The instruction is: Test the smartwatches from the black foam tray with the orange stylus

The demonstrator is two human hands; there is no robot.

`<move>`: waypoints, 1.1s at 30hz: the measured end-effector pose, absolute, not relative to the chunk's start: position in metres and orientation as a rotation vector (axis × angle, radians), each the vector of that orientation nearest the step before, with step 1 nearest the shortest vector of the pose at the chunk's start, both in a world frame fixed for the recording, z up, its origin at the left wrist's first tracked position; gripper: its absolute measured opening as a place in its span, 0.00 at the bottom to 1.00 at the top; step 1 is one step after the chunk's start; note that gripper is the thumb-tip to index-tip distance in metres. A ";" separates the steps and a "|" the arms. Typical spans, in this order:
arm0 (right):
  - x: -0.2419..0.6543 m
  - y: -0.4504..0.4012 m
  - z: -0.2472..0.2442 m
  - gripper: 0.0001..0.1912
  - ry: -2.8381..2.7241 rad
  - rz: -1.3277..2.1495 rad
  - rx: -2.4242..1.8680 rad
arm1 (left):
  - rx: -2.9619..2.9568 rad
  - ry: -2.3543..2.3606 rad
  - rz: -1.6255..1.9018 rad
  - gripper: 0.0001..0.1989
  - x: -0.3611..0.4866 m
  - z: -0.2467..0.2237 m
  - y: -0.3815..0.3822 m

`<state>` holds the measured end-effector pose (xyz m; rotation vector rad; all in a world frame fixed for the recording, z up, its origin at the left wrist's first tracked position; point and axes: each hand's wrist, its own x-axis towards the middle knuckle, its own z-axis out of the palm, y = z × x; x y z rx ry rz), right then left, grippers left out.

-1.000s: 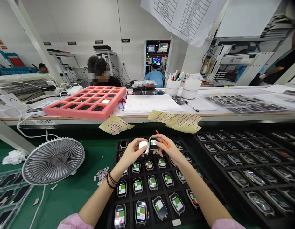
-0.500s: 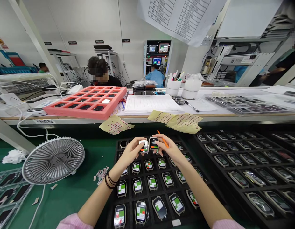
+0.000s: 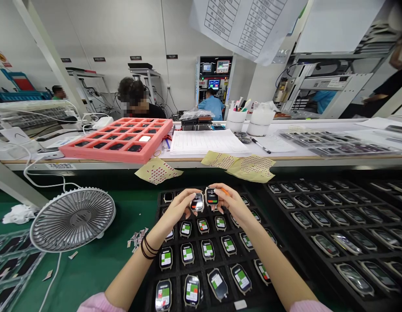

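Observation:
My left hand [image 3: 181,205] is closed around the edge of a smartwatch body [image 3: 197,202] whose dark screen catches a bright glare. Side by side with it, a second strapless smartwatch [image 3: 211,197] is gripped by my right hand [image 3: 229,202], its lit screen showing white text and a coloured bar. An orange stick-like tool [image 3: 224,191] is tucked among the right fingers, mostly hidden. Both watches are held above a black foam tray [image 3: 197,236], where several watches lie in slots with green, white and red screens.
More black trays of watches [image 3: 318,216] lie to the right. A grey fan [image 3: 73,219] stands on the green mat at left. Behind, a shelf carries a pink foam tray [image 3: 148,149], papers [image 3: 207,141] and white pen cups [image 3: 236,119]. Yellow sticker sheets [image 3: 158,170] hang from its edge.
The right-hand watch has turned slightly and its screen text shows more clearly. The orange tool has swung down behind the fingers. White glare on the left watch has shrunk.

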<state>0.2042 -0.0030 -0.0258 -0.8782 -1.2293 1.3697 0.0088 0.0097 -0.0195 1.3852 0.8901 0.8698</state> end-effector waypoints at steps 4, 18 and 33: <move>0.203 -0.003 -0.026 0.14 -1.240 1.344 -0.893 | 1.431 0.902 0.880 0.22 0.009 -0.013 0.005; 0.202 -0.001 -0.027 0.16 -1.314 1.273 -0.880 | 1.514 0.840 0.913 0.21 0.011 -0.015 0.002; 0.204 -0.006 -0.021 0.21 -1.404 1.316 -0.881 | 1.509 0.894 0.918 0.23 0.010 -0.011 0.000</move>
